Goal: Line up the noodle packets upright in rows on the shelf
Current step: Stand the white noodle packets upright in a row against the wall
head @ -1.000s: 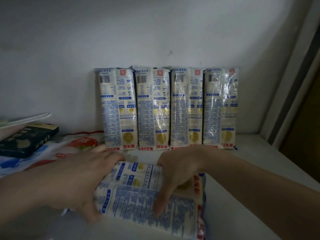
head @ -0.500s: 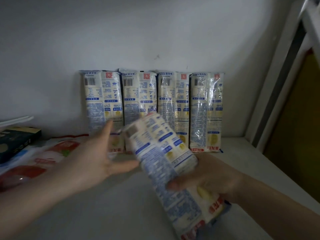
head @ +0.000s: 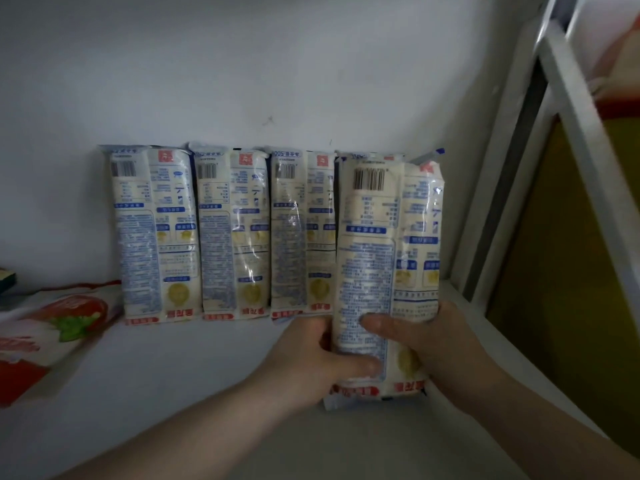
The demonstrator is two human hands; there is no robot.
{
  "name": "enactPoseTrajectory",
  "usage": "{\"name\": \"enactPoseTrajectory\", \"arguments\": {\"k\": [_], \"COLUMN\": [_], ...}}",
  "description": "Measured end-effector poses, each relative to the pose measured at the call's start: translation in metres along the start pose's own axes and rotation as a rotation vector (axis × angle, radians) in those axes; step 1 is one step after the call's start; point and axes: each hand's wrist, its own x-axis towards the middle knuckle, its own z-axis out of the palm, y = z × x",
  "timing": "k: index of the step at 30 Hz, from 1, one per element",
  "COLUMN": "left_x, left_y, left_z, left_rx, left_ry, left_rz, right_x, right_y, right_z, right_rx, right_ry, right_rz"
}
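Head view showed a white shelf [head: 194,382] with 3 noodle packets standing upright against the back wall [head: 242,64]: the left packet [head: 156,233], the middle packet [head: 233,237] and the third packet [head: 302,237], side by side and touching. A fourth back-row packet [head: 370,156] showed only its top edge, since the held packet [head: 388,271] stood directly in front of it and hid the rest.

The left hand [head: 311,362] gripped the held packet's lower left edge, thumb laid across its front. The right hand [head: 440,344] gripped its lower right side, thumb also on the front. That packet stood upright, its base at or just above the shelf (I could not tell which), at the right end, near the white side frame [head: 485,202].

All packets were cream with blue print and a red strip at the bottom, and the print ran upside down. Each carried a barcode near the top and a small red square logo; "500" could be read, inverted, on the third packet's top seam. The rest of the text was too blurred to read.

At the left lay a flat red-and-white bag [head: 45,334] with a green leaf picture, and beyond it the corner of a dark box [head: 7,279].
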Motion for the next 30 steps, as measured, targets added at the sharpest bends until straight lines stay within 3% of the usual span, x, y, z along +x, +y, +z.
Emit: {"name": "enactPoseTrajectory", "arguments": {"k": [4, 7, 10, 19, 30], "left_x": [0.012, 0.022, 0.031, 0.090, 0.126], "left_y": [-0.001, -0.004, -0.005, 0.004, -0.001], "left_z": [0.016, 0.023, 0.028, 0.053, 0.080], "left_rx": [-0.023, -0.015, -0.057, -0.102, 0.199], "left_ry": [0.006, 0.017, 0.000, 0.018, 0.275], "left_rz": [0.056, 0.053, 0.032, 0.051, 0.284], "right_x": [0.007, 0.010, 0.013, 0.041, 0.077], "right_y": [-0.007, -0.008, -0.001, 0.018, 0.031], "right_z": [-0.025, -0.049, -0.070, -0.105, -0.128], "right_rx": [-0.092, -0.092, -0.121, -0.182, -0.023], "right_ry": [-0.106, -0.281, -0.334, 0.052, 0.163], "right_rz": [0.026, 0.172, 0.291, 0.331, 0.244]}}
